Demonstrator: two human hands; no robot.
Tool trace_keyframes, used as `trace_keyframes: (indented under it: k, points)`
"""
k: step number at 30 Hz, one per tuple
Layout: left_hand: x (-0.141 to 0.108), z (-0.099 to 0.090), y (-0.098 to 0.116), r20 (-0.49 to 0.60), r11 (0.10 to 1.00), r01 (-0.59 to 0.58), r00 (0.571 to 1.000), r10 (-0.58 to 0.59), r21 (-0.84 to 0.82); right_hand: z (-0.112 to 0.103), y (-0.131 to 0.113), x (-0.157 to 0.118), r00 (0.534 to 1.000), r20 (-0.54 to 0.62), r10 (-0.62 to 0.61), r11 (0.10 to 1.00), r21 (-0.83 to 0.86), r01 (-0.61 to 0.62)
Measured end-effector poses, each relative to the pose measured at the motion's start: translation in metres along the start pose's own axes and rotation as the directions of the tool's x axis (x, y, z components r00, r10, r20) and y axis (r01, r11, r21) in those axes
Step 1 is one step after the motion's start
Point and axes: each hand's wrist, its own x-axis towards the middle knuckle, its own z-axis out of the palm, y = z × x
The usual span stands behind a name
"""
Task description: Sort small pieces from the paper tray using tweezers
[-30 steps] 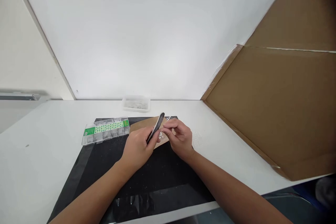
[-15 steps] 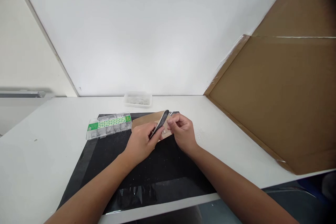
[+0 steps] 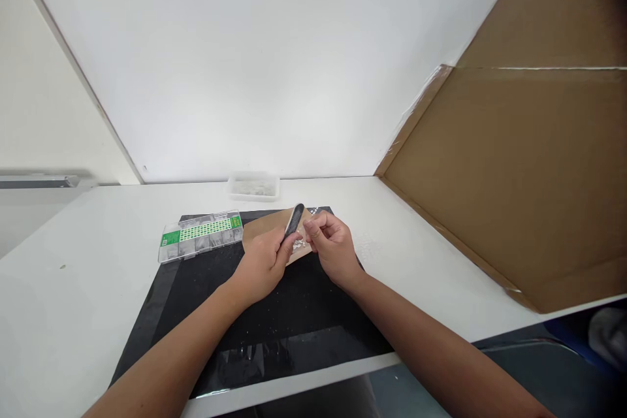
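Note:
My left hand [image 3: 263, 262] is closed around a dark nail file [image 3: 294, 220] with a pale edge, its upper end sticking out above my fingers. Just to the right, my right hand [image 3: 333, 245] is pinched, fingertips together; whatever is between them is too small to make out. Beneath both hands lies a brown sheet [image 3: 267, 222] with small white pieces [image 3: 298, 243] on it, between my hands. More small white bits [image 3: 314, 210] show beyond my right fingers. The sheet rests on a black mat [image 3: 274, 313].
A clear compartment case [image 3: 200, 236] with a green-and-white label lies at the mat's upper left. Behind the mat is a translucent tray [image 3: 253, 187] of small pieces. A cardboard panel [image 3: 514, 170] stands at the right of the white table [image 3: 63, 313].
The file in my left hand has turned more upright. Both hands stay close together over the sheet, and the whole view has shifted slightly.

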Motion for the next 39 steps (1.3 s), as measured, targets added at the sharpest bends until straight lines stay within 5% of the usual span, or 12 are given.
trace_keyframes:
  k: [19, 26, 33, 39]
  points:
    - [-0.003, 0.004, 0.01, 0.053, 1.0, -0.012, 0.998, 0.013, -0.009, -0.005, -0.005, -0.005, 0.965, -0.08, -0.248, 0.957, -0.178, 0.231]
    - [-0.003, 0.003, 0.012, 0.047, 0.998, -0.039, 0.998, 0.037, 0.045, -0.007, -0.006, -0.008, 0.936, 0.074, -0.344, 0.886, -0.304, 0.35]
    - [-0.003, 0.004, 0.008, 0.047, 0.994, -0.035, 0.998, 0.031, 0.101, -0.009, -0.007, -0.005, 0.918, -0.028, -0.396, 0.843, -0.407, 0.351]
    - [-0.004, 0.004, 0.005, 0.056, 0.992, -0.041, 0.998, 0.035, 0.122, -0.009, -0.007, -0.004, 0.894, 0.106, -0.436, 0.797, -0.416, 0.438]
